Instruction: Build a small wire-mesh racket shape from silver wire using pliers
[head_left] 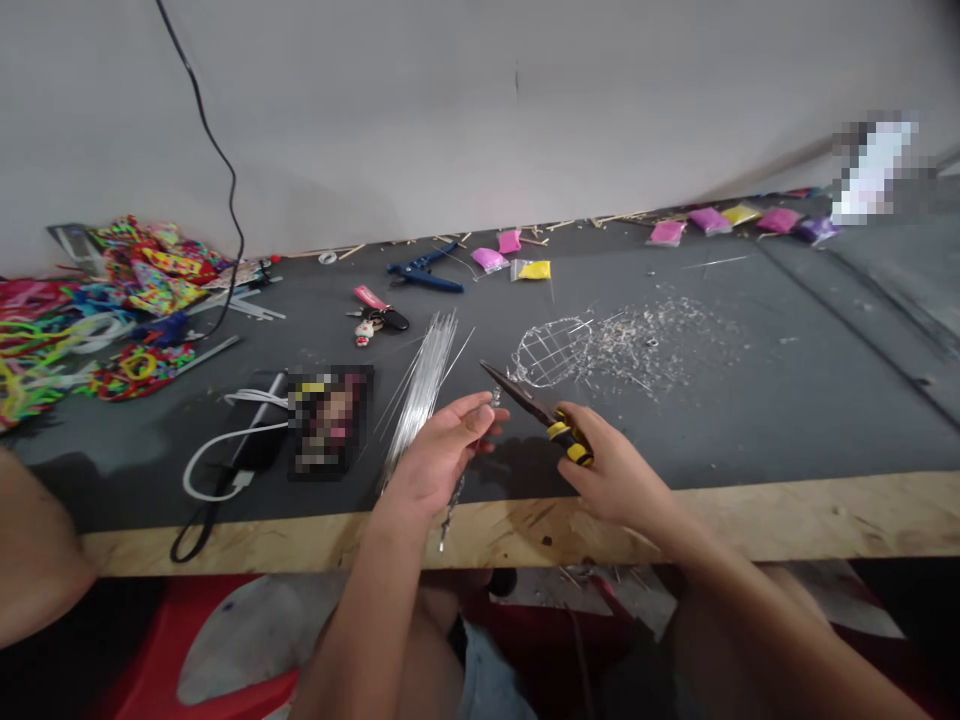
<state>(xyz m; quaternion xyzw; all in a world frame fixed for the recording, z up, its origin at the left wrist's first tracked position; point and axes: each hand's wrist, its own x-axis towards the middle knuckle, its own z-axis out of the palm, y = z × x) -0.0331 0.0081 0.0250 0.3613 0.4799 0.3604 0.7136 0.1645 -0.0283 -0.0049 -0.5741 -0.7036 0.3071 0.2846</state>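
A person's two bare hands were at work over a grey tabletop (780,410). Nearest, just right of the near end of a bundle of straight wires (426,385), the left hand (444,447) had its grip closed around a twisted wire strand (451,508), whose lower end hung in front of the wooden edge (750,518). Farther right of the bundle, the right hand (619,465) had its grip wrapped around yellow-and-black-handled pliers (531,402), their long nose pointing back toward the bundle, near the strand's upper end; whether they touched it could not be told. Left of the bundle lay a white cable (196,448) and a black device (261,440). To the bundle's right, beyond the hands, a round wire mesh (553,353) rested beside scattered silvery clippings (652,348). Keys (384,313) lay left of the bundle's far end; blue cutters (427,275) sat beyond it, with pink packets (489,260) and a yellow packet (535,270) off to its right. A pale wall (450,110) rose behind the bundle.
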